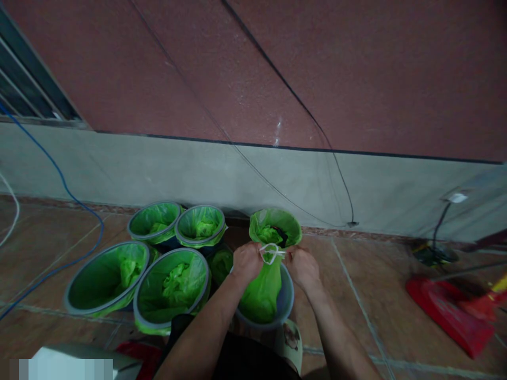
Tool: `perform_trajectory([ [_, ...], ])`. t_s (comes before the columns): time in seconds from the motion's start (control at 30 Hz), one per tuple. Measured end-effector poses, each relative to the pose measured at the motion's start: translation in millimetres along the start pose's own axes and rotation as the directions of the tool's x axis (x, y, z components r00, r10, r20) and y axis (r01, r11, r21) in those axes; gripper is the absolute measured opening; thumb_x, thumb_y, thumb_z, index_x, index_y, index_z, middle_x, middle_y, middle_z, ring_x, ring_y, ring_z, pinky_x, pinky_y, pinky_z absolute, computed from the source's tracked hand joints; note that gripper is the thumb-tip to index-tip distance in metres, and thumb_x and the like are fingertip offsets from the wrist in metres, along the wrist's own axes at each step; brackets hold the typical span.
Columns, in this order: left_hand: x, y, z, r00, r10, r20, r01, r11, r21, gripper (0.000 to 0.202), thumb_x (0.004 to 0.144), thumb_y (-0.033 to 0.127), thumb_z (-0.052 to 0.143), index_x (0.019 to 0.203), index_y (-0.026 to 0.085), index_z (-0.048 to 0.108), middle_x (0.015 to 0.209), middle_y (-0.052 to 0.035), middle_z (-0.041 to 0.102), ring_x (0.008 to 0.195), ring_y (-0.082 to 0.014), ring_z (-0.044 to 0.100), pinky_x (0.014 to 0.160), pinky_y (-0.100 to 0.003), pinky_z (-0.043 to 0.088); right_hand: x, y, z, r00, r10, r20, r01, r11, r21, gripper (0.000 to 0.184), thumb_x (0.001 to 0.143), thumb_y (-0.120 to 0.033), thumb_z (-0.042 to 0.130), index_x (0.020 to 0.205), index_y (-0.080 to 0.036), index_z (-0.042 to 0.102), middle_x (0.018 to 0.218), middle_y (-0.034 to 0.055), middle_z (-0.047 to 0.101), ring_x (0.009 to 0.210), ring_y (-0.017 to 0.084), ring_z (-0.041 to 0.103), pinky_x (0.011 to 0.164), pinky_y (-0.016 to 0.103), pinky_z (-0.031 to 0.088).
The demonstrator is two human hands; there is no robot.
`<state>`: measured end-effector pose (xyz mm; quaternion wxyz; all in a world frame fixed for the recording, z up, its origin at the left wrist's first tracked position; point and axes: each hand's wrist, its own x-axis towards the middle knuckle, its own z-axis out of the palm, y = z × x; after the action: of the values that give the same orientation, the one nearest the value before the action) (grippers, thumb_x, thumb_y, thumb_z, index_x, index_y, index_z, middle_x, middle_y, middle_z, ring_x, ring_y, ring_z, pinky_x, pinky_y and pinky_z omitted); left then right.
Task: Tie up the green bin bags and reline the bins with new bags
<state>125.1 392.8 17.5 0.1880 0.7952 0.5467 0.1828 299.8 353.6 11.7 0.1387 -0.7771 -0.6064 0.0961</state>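
White string (280, 253) on a green bag (259, 302) was pinched by the left hand (247, 262) and, it seemed, the right hand (304, 267), over a blue-grey bin (288, 300).

Seemingly a utility corner, indoors or out unclear: tile floor (368, 274), barred window (29, 79), lined bins (287, 293), red dustpan (439, 314).

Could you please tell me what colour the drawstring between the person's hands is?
The drawstring is white; it shows best in the head view, the only one.
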Motion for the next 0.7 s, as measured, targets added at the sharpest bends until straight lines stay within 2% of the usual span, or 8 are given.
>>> perform_trajectory([
  [0.1, 5.8, -4.2, 5.8, 0.984, -0.165, 0.063, 0.175, 0.957, -0.232, 0.025, 0.083, 0.026, 0.049, 0.064, 0.018, 0.063, 0.062, -0.0042, 0.062, 0.065, -0.0169, 0.060, 0.061, -0.025, 0.040, 1.1, 2.2, 3.4, 0.999, 0.039, 0.025, -0.040, 0.998, 0.048, 0.026, 0.086, -0.022, 0.045, 0.082, -0.019, 0.071, 0.085, 0.0149, 0.072, 0.078, 0.022, 0.067, 0.068, 0.030, 0.043],
  [0.17, 9.2, -4.0, 8.0, 0.965, -0.230, 0.127, 0.262, 0.816, -0.515, 0.028, 0.080, 0.028, 0.050, 0.055, 0.018, 0.056, 0.049, -0.0004, 0.053, 0.052, -0.0132, 0.053, 0.054, -0.024, 0.037, 3.6, 2.6, 5.6, 0.999, 0.023, 0.030, -0.030, 0.968, 0.251, 0.022, 0.083, -0.023, 0.047, 0.080, -0.020, 0.069, 0.081, 0.0112, 0.072, 0.076, 0.021, 0.066, 0.068, 0.030, 0.042],
  [0.2, 10.1, -2.8, 8.1, 0.957, -0.244, 0.159, 0.287, 0.697, -0.658, 0.028, 0.078, 0.029, 0.051, 0.053, 0.018, 0.053, 0.048, 0.0007, 0.052, 0.048, -0.0114, 0.048, 0.052, -0.024, 0.036, 5.0, 2.0, 6.1, 1.000, 0.019, 0.021, -0.026, 0.919, 0.393, 0.020, 0.082, -0.025, 0.049, 0.079, -0.020, 0.068, 0.079, 0.0091, 0.071, 0.075, 0.021, 0.065, 0.068, 0.030, 0.042],
  [0.3, 9.8, 3.9, 4.9, 0.946, -0.192, 0.263, 0.309, 0.272, -0.911, 0.025, 0.072, 0.032, 0.056, 0.053, 0.017, 0.048, 0.062, -0.0024, 0.064, 0.043, -0.0075, 0.045, 0.048, -0.023, 0.037, 8.0, -3.0, 3.5, 0.997, 0.074, -0.003, -0.044, 0.624, 0.780, 0.018, 0.075, -0.035, 0.055, 0.077, -0.020, 0.064, 0.073, 0.0043, 0.068, 0.070, 0.019, 0.060, 0.065, 0.029, 0.043],
  [0.4, 7.5, 9.7, -0.7, 0.941, -0.117, 0.318, 0.326, 0.057, -0.944, 0.031, 0.071, 0.038, 0.063, 0.057, 0.017, 0.046, 0.076, -0.0071, 0.071, 0.047, -0.0078, 0.052, 0.050, -0.023, 0.041, 6.3, -9.9, -5.9, 0.993, 0.104, 0.050, -0.081, 0.326, 0.942, 0.024, 0.067, -0.041, 0.064, 0.077, -0.019, 0.063, 0.067, 0.0011, 0.063, 0.063, 0.016, 0.056, 0.061, 0.027, 0.042],
  [0.5, 6.6, 11.1, -2.7, 0.941, -0.123, 0.316, 0.323, 0.047, -0.945, 0.037, 0.071, 0.046, 0.068, 0.060, 0.016, 0.050, 0.065, -0.0028, 0.065, 0.049, -0.0087, 0.055, 0.052, -0.023, 0.042, 1.0, -13.8, -17.1, 0.988, 0.052, 0.148, -0.154, 0.123, 0.981, 0.026, 0.064, -0.040, 0.070, 0.081, -0.020, 0.064, 0.057, -0.0042, 0.054, 0.053, 0.011, 0.047, 0.057, 0.026, 0.040],
  [0.57, 6.8, 10.4, -0.4, 0.951, -0.112, 0.287, 0.299, 0.117, -0.947, 0.034, 0.072, 0.044, 0.068, 0.063, 0.015, 0.054, 0.058, 0.0010, 0.059, 0.050, -0.0083, 0.053, 0.052, -0.022, 0.041, -2.3, -15.4, -22.3, 0.976, -0.011, 0.217, -0.217, 0.050, 0.975, 0.026, 0.064, -0.038, 0.071, 0.083, -0.020, 0.065, 0.052, -0.0074, 0.047, 0.047, 0.008, 0.037, 0.053, 0.025, 0.037],
  [0.7, 5.9, 9.2, 8.9, 0.976, 0.029, 0.217, 0.191, 0.373, -0.908, 0.015, 0.064, 0.022, 0.073, 0.074, 0.013, 0.066, 0.060, 0.0038, 0.059, 0.055, -0.0081, 0.051, 0.058, -0.021, 0.040, -6.9, -21.4, -24.4, 0.957, -0.167, 0.239, -0.217, 0.136, 0.967, 0.022, 0.068, -0.036, 0.070, 0.080, -0.018, 0.067, 0.049, -0.0072, 0.043, 0.045, 0.007, 0.032, 0.048, 0.023, 0.029],
])
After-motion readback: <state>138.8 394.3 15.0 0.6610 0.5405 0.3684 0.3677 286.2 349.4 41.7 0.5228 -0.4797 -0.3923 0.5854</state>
